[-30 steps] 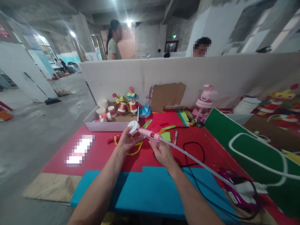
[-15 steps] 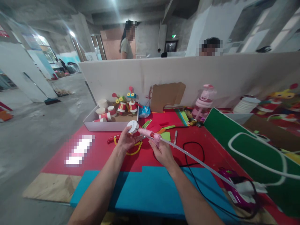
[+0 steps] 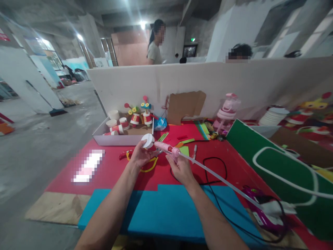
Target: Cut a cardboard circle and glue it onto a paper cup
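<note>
My left hand is closed around a small white paper cup, held bottom-up above the red table. My right hand grips a pink glue gun whose nozzle touches the cup's right side. A long clear glue stick juts from the gun's back toward the lower right. A black cord loops on the table beside my right hand. Under my left hand lie red and yellow scissors.
A white box with paper cups and cup figures stands behind. Cardboard, a pink bottle, coloured paper scraps and a green board lie around. A blue foam sheet fills the near edge. Two people are behind the white partition.
My hands, cup and glue gun stay almost still. The standing person behind the partition has walked to the right.
</note>
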The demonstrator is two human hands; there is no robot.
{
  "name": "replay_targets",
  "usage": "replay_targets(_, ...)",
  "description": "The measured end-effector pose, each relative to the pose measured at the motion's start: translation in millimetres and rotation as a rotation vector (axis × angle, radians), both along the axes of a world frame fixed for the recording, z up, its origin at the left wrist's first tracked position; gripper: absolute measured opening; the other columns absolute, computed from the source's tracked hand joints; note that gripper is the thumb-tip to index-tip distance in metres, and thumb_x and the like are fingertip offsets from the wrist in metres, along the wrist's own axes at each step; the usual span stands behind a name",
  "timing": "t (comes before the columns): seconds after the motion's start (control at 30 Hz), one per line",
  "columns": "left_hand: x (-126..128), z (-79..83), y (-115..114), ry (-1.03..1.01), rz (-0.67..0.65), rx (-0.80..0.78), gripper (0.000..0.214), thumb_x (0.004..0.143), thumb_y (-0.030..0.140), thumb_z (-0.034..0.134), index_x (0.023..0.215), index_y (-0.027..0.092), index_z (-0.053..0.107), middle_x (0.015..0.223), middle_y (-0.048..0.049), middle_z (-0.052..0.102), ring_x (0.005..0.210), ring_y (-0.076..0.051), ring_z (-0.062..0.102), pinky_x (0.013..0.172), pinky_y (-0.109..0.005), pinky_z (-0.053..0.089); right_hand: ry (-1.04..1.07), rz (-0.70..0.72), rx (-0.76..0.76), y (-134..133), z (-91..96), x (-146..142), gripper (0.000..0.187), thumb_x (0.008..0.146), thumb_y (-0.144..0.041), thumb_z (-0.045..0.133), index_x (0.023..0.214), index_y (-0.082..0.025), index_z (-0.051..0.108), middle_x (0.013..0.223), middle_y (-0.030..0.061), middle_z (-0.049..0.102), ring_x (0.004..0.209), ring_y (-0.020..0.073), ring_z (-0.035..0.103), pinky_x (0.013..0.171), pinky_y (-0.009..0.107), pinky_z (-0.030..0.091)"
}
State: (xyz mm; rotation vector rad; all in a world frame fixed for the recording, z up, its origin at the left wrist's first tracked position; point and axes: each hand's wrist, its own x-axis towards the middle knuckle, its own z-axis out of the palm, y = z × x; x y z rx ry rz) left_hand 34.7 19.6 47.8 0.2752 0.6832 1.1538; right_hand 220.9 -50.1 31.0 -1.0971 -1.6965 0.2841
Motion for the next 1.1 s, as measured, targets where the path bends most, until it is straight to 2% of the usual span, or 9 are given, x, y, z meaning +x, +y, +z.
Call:
replay_targets(0.4,-0.4,-0.7,-0.2,0.004,-0.053,0.042,0.020,0.083,0.024,0.055,0.095,0.012,0.065,0.075,-0.0071,0.074,0.076,-0.028,0.071,0.081,-0.048,0.057,0.019,0.003,0.001,0.5,2.7,0.9,0.025,0.094,-0.038,0.049,0.105,-0.018,0.059,0.093,0.0095,0.071,0.087,0.0245,0.068,0.076,0.033,0.054)
replay_targets(0.8,0.0,-0.7,-1.7,-0.013,-0.049,0.051,0.026,0.083,0.021,0.055,0.104,0.012,0.065,0.078,-0.0079,0.074,0.077,-0.026,0.072,0.093,-0.053,0.051,0.073,0.020,-0.033,-0.3,5.2,2.4,0.027,0.094,-0.038,0.049,0.108,-0.018,0.060,0.096,0.0107,0.071,0.089,0.0251,0.067,0.078,0.035,0.054)
replay_targets(1.1,-0.6,-3.5,-0.3,0.013,-0.086,0.078,0.023,0.082,0.022,0.057,0.102,0.014,0.065,0.080,-0.0083,0.074,0.079,-0.026,0.072,0.087,-0.050,0.055,0.094,0.052,-0.043,1.0,6.6,5.4,0.030,0.094,-0.037,0.049,0.114,-0.017,0.059,0.105,0.0127,0.070,0.098,0.0259,0.066,0.085,0.038,0.052)
